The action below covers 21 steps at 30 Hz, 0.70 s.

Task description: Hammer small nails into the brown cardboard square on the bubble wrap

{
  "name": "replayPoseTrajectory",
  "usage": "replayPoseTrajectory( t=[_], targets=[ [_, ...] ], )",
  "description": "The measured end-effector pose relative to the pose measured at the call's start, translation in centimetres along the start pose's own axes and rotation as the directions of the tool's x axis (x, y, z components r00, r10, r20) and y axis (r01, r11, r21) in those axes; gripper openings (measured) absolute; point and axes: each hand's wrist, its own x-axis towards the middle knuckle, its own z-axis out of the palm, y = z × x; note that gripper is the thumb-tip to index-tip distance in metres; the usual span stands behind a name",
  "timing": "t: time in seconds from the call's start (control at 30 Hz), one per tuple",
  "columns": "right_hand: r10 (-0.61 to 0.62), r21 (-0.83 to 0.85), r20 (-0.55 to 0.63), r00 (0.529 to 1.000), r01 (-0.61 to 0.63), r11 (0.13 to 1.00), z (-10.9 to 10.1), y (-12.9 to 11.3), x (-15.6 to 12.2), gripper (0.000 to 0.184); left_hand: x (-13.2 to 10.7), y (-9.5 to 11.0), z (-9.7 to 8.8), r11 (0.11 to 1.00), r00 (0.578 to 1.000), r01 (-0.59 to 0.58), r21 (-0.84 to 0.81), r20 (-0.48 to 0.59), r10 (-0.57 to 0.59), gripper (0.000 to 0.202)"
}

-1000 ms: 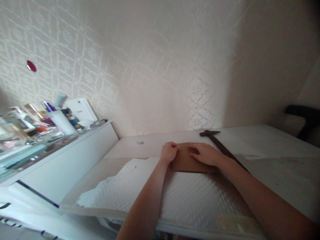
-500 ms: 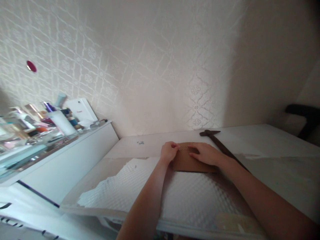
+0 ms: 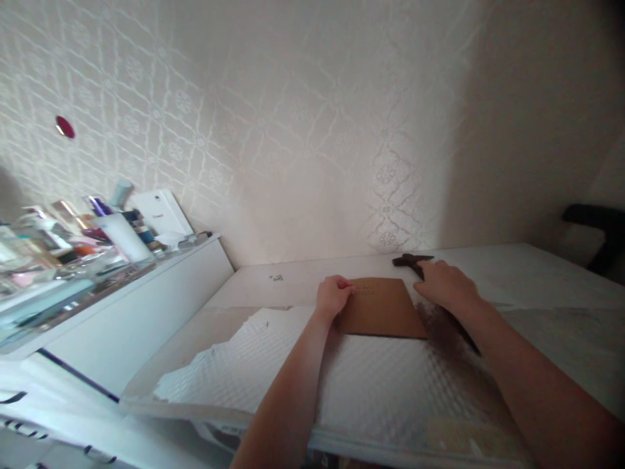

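A brown rectangular board (image 3: 385, 309), cardboard or thin wood, lies on the quilted silvery-white sheet, with rows of small dots or nail-like marks near its far edge. At the board's far left corner is my left hand (image 3: 334, 296), thumb and fingertips pinched together beside the marks; whatever is in the pinch is too small to make out. To the right of the board, my right hand (image 3: 446, 283) is closed over the handle of a dark hammer (image 3: 410, 260), just behind its head. The handle's lower end shows below my wrist.
Tiny grey pieces (image 3: 276, 278) lie on the white tabletop (image 3: 254, 286) near the wall. On the left, a white cabinet (image 3: 146, 306) carries many bottles and a white box (image 3: 163, 213). A black chair arm (image 3: 596, 218) stands at far right.
My right hand has left the board and moved right onto the hammer's handle. My left hand stays pinched at the board's far left corner.
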Motion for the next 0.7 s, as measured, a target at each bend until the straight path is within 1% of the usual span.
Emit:
replayPoseTrajectory(
  t=[0.13,0.23,0.3,0.43,0.53,0.6,0.63,0.7],
  targets=[
    [0.070,0.009,0.038,0.997,-0.070,0.997,0.4,1.2,0.1,0.048,0.1,-0.1,0.1,1.000,1.000,0.006,-0.012,0.001,-0.006,0.010],
    [0.085,0.022,0.092,0.992,-0.088,0.996,1.1,1.7,0.6,0.045,0.2,-0.2,0.1,1.000,1.000,0.009,-0.002,0.000,-0.009,0.013],
    [0.072,0.022,0.111,0.991,-0.075,0.997,1.5,2.0,0.9,0.043,0.2,-0.1,0.0,1.000,1.000,0.012,0.001,-0.002,-0.012,0.015],
    [0.056,0.022,0.069,0.996,-0.057,0.998,1.6,2.3,1.2,0.045,0.2,-0.1,-0.7,0.999,1.000,-0.006,0.037,-0.022,0.007,0.020],
    [0.077,0.038,0.001,0.997,-0.077,0.996,1.4,2.4,1.3,0.048,0.1,-0.2,-1.6,0.992,0.999,-0.021,0.124,-0.024,0.025,0.025],
    [0.081,0.047,-0.049,0.995,-0.079,0.996,1.5,2.6,1.4,0.048,-0.1,-0.4,-2.2,0.980,0.999,-0.033,0.195,0.045,0.025,0.032],
    [0.078,0.051,-0.074,0.994,-0.074,0.996,1.5,2.6,1.4,0.048,-0.3,-0.4,-2.6,0.972,0.994,-0.049,0.229,0.105,0.026,0.039],
    [0.068,0.059,-0.125,0.990,-0.061,0.996,1.6,2.6,1.5,0.046,-0.8,-0.5,-3.1,0.952,0.970,-0.101,0.290,0.239,0.030,0.059]
  ],
)
